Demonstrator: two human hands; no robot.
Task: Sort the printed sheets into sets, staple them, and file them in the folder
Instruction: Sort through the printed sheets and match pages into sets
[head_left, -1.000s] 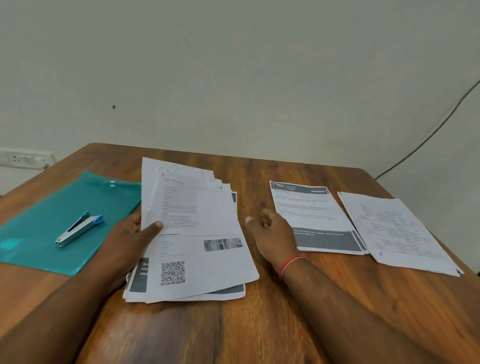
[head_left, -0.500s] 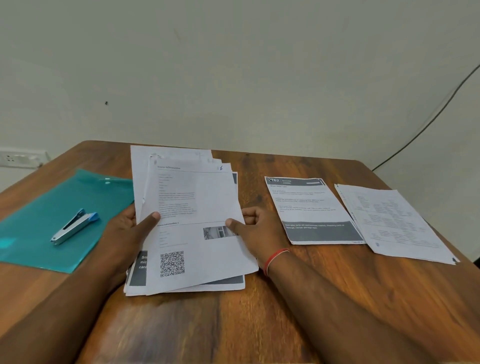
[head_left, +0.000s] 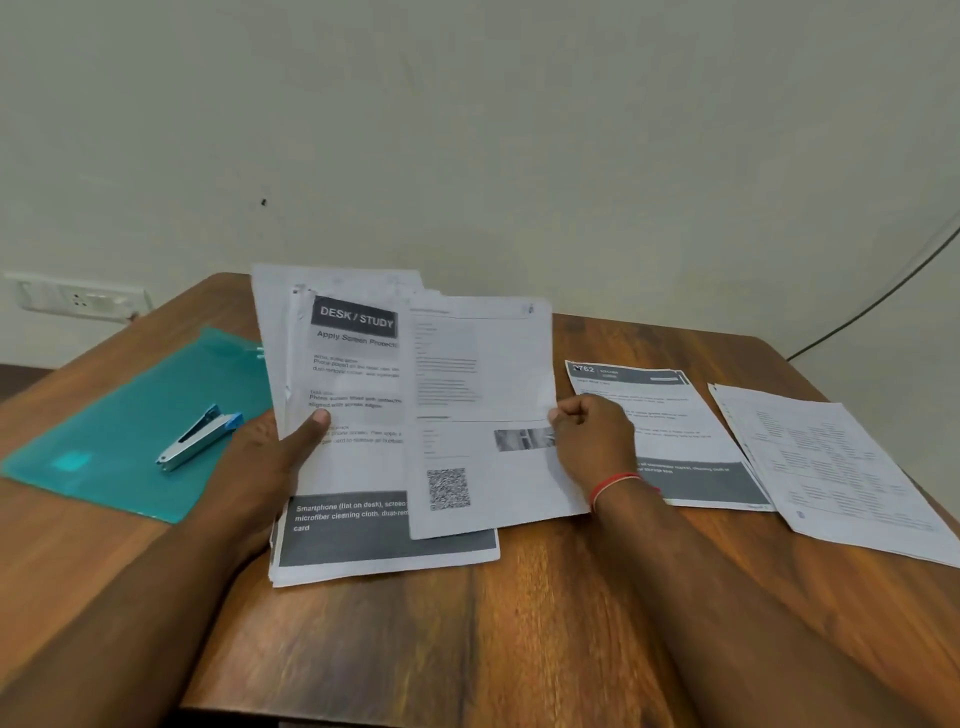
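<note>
My right hand (head_left: 592, 441) pinched the right edge of the QR-code sheet (head_left: 478, 384), thumb and curled fingers closed on the paper. The sheet lay offset to the right over the stack (head_left: 384, 551). My left hand (head_left: 265, 457) gripped the stack's left edge, thumb pressed on the DESK / STUDY page (head_left: 353, 364). I judged a single sheet feather-light, limp and slick against its neighbours, so a mid-edge pinch suited it. The stack rested on the wooden surface (head_left: 519, 623), just beside the teal folder (head_left: 119, 415) carrying the stapler (head_left: 200, 436).

Left grip (head_left: 265, 467) clamps stack (head_left: 363, 545), thumb on top; right grip (head_left: 592, 441), curled, pinches edge of top sheet (head_left: 483, 364)
</note>
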